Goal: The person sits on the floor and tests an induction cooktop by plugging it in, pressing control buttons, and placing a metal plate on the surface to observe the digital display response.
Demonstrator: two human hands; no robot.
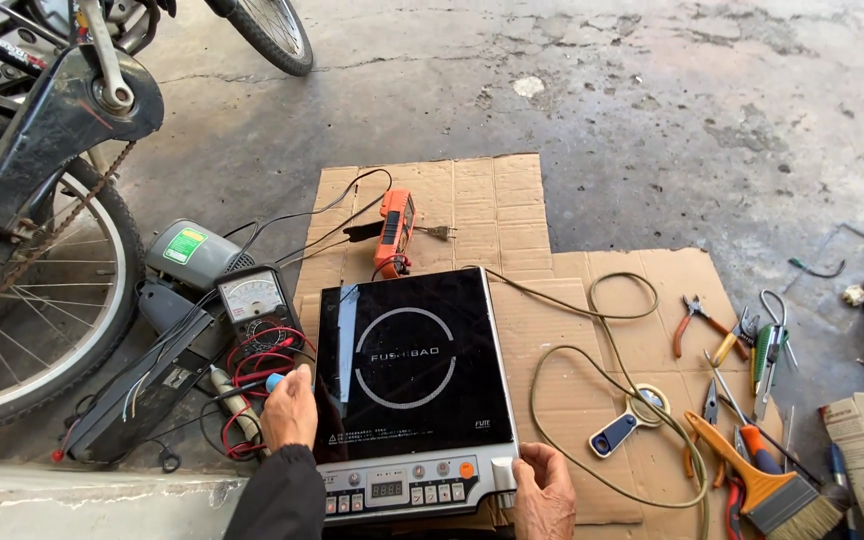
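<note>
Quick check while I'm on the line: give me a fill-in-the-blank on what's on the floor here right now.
1. The cooktop lies on flattened ____.
2. The right hand grips the cooktop's near-right ____.
3. The paintbrush has an ____ handle.
4. The wheel stands to the cooktop's ____.

Missing words: cardboard; corner; orange; left

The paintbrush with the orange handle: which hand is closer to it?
Right. The right hand grips the cooktop's near right corner, beside the paintbrush; the left hand is across the cooktop.
</note>
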